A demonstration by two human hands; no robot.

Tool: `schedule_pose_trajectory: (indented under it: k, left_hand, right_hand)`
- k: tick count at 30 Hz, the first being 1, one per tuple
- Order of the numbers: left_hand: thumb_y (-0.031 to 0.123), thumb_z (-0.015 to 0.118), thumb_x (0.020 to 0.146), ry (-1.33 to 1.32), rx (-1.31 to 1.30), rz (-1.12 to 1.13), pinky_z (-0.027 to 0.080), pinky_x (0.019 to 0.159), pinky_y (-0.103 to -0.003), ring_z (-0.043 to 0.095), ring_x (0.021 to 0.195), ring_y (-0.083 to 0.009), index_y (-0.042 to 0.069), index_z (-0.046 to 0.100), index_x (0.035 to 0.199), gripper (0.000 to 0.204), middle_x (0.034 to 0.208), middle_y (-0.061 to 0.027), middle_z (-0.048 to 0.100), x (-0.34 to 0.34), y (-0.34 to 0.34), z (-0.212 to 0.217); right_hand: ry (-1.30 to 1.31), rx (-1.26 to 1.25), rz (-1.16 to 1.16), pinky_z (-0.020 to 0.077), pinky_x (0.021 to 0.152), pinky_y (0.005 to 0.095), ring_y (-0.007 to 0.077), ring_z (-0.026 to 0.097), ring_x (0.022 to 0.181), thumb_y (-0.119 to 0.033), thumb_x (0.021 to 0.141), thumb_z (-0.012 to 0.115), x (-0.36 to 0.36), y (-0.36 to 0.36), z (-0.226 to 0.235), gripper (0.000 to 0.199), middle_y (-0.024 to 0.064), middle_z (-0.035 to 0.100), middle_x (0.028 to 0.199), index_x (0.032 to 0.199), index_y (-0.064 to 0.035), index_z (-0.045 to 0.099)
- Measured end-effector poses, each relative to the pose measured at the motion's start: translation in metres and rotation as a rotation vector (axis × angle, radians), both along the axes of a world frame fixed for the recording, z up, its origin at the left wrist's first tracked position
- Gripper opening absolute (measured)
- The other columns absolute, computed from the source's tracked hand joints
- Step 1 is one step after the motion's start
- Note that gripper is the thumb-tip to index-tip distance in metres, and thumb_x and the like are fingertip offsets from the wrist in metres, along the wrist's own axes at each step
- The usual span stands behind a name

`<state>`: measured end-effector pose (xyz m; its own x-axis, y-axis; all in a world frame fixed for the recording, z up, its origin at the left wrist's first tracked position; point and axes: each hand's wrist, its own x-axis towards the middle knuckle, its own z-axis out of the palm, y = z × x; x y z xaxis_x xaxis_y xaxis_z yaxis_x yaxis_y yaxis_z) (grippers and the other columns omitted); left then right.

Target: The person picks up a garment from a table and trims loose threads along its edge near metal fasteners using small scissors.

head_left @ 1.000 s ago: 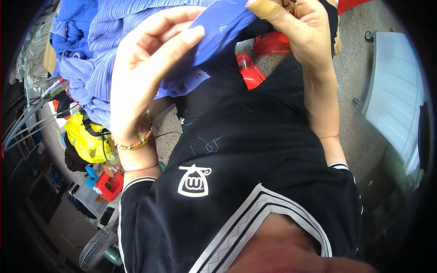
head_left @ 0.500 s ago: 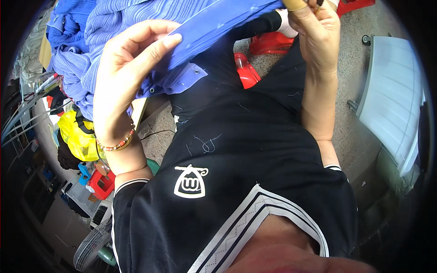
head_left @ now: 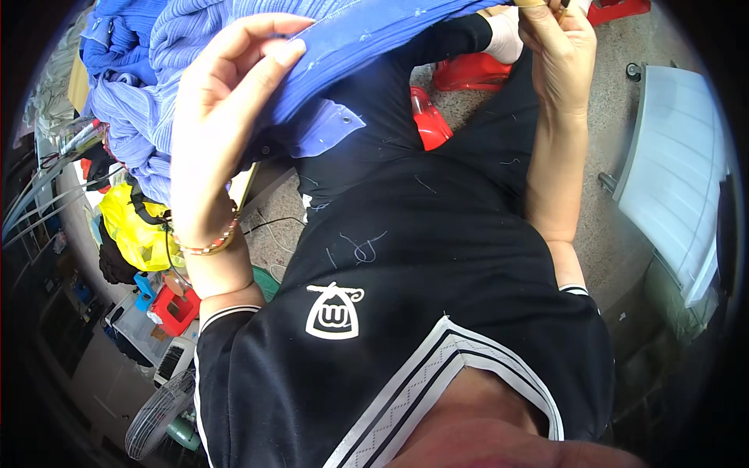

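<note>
My left hand (head_left: 226,101) pinches a fold of blue fabric (head_left: 374,31) between thumb and fingers, near the top of the view; a beaded bracelet sits on that wrist. The fabric stretches across to my right hand (head_left: 558,54) at the top right, which grips its other end together with a small tan object that the frame edge mostly cuts off. A flap of the blue fabric with a metal snap (head_left: 328,132) hangs below the left hand. More blue cloth is piled at the upper left (head_left: 133,101).
A yellow bag (head_left: 136,230) and small red boxes (head_left: 175,308) lie at the left, with a fan (head_left: 156,421) at the lower left. Red plastic items (head_left: 460,78) rest on the speckled floor. A white slatted panel (head_left: 679,171) stands at the right.
Both hands have moved up and away with the blue fabric; the right hand now sits partly beyond the top edge, and the tan object it holds is mostly out of view.
</note>
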<state>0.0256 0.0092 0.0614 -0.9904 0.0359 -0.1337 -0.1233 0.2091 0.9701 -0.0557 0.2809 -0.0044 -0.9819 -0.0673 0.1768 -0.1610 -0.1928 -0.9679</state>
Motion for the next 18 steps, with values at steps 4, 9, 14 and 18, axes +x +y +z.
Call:
schedule_pose_trajectory:
  k: [4,9,14,18]
  left_hand:
    - [0.0,0.067,0.091,0.42,-0.479,0.054,0.046,0.084,-0.023,0.059,0.095,-0.01,0.005,0.071,0.113,0.023,0.1,-0.0032,0.065,-0.007,-0.001,-0.012]
    - [-0.002,0.072,0.084,0.685,-0.805,0.127,0.051,0.077,-0.029,0.061,0.086,-0.0193,0.012,0.074,0.106,0.026,0.096,-0.0078,0.061,-0.009,-0.006,-0.028]
    - [0.004,0.078,0.082,0.846,-0.814,0.134,0.049,0.079,-0.029,0.06,0.087,-0.019,0.011,0.075,0.106,0.026,0.097,-0.0078,0.063,-0.004,0.004,-0.027]
    - [0.011,0.085,0.073,0.898,-0.861,0.037,0.047,0.073,-0.028,0.057,0.081,-0.0167,0.012,0.077,0.106,0.033,0.096,-0.0027,0.065,-0.006,0.009,-0.04]
  right_hand:
    - [-0.082,0.065,-0.035,0.025,0.05,0.0186,0.0,0.038,0.055,-0.014,0.093,0.07,-0.007,-0.001,-0.023,0.011,-0.0094,0.049,0.068,0.086,-0.008,0.064]
    - [-0.068,0.037,-0.008,0.0306,0.055,0.0202,0.0035,0.041,0.058,-0.014,0.091,0.072,-0.026,-0.015,-0.044,0.013,-0.008,0.049,0.067,0.082,-0.0078,0.065]
    - [0.163,0.368,-0.128,0.0393,0.065,0.0233,0.0074,0.048,0.065,-0.018,0.089,0.075,-0.035,-0.021,-0.052,0.018,-0.0033,0.056,0.069,0.08,-0.0034,0.068]
    - [0.407,0.672,-0.273,0.041,0.067,0.0237,0.0081,0.051,0.068,-0.02,0.087,0.076,-0.036,-0.022,-0.049,0.021,-0.0011,0.058,0.07,0.081,-0.0012,0.07]
